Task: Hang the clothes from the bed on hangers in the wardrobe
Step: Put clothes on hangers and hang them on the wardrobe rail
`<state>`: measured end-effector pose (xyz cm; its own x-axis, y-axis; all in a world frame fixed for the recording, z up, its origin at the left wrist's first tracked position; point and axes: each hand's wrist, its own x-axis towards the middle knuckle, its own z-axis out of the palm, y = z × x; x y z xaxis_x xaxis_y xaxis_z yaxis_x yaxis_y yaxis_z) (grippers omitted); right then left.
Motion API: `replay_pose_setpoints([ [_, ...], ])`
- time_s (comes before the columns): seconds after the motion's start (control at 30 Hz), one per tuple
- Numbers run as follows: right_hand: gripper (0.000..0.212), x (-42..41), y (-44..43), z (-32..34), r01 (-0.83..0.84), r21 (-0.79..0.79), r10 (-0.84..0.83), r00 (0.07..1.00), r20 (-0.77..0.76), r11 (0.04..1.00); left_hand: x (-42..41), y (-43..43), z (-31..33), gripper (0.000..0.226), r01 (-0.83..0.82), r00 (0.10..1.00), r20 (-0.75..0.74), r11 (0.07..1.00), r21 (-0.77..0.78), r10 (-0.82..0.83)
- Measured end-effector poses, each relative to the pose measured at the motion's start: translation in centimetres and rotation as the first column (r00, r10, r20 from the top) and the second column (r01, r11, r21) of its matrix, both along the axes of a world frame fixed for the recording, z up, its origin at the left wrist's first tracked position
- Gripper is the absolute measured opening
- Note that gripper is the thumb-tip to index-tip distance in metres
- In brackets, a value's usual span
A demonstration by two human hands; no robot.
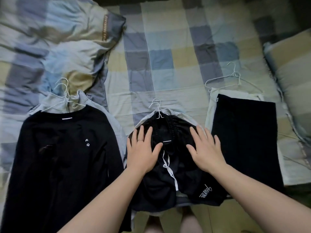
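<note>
Black shorts [151, 190] lie lower centre on the bed [168, 64], long axis top-to-bottom of frame. Left hand [143, 148] and right hand [206, 149] press flat on them, each grip spread, pinching nothing. Hanger hook [157, 109] pokes out just up-frame, nearer the left hand.

The black sweatshirt [67, 157] bears small white letters, "F" above "Q". White script on the black shorts [190, 182] lies upside down, unreadable.

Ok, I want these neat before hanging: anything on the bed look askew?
The black shorts in the middle pile look bunched at the waist, their white drawstring trailing loose; the black top and dark folded piece lie flat.
</note>
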<state>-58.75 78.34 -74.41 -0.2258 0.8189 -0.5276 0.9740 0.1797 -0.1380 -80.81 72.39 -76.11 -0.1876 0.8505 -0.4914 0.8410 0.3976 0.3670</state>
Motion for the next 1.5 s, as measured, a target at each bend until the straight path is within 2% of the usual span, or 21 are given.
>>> replay_pose_setpoints([
  [0.23, 0.066, 1.9, -7.5, 11.7, 0.154, 0.032, -0.152, 0.987, -0.053, 0.988, 1.7, -4.3, 11.5, 0.074, 0.156, 0.988, -0.012, 0.986, 0.066, -0.156],
  [0.43, 0.066, 5.0, -12.9, 18.4, 0.32, 0.138, -0.306, 0.945, -0.117, 0.937, 5.6, -6.6, 18.3, 0.073, 0.299, 0.95, 0.04, 0.94, 0.163, -0.309],
  [0.67, 0.065, 11.3, -18.9, 22.7, 0.501, 0.242, -0.471, 0.865, -0.173, 0.831, 12.8, -7.5, 22.8, 0.072, 0.538, 0.833, -0.027, 0.8, 0.266, -0.552],
  [0.83, 0.075, 17.7, -24.3, 25.0, 0.612, 0.314, -0.574, 0.79, -0.214, 0.726, 20.2, -8.6, 25.2, 0.073, 0.658, 0.733, -0.057, 0.687, 0.308, -0.678],
  [0.97, 0.074, 24.5, -30.5, 27.0, 0.692, 0.373, -0.672, 0.711, -0.207, 0.618, 28.5, -11.6, 27.2, 0.074, 0.741, 0.622, -0.05, 0.567, 0.358, -0.781],
  [1.13, 0.068, 32.7, -39.1, 29.9, 0.771, 0.443, -0.771, 0.592, -0.234, 0.457, 39.9, -16.5, 29.6, 0.075, 0.828, 0.437, -0.09, 0.361, 0.429, -0.895],
  [1.33, 0.069, 40.8, -49.9, 33.1, 0.806, 0.537, -0.859, 0.44, -0.262, 0.249, 53.7, -24.5, 32.2, 0.074, 0.843, 0.22, -0.105, 0.135, 0.521, -0.97],
  [1.5, 0.068, 45.4, -59.2, 35.7, 0.797, 0.602, -0.925, 0.263, -0.273, 0.048, 63.3, -31.9, 35.4, 0.074, 0.83, -0.021, -0.115, -0.082, 0.552, -0.993],
])
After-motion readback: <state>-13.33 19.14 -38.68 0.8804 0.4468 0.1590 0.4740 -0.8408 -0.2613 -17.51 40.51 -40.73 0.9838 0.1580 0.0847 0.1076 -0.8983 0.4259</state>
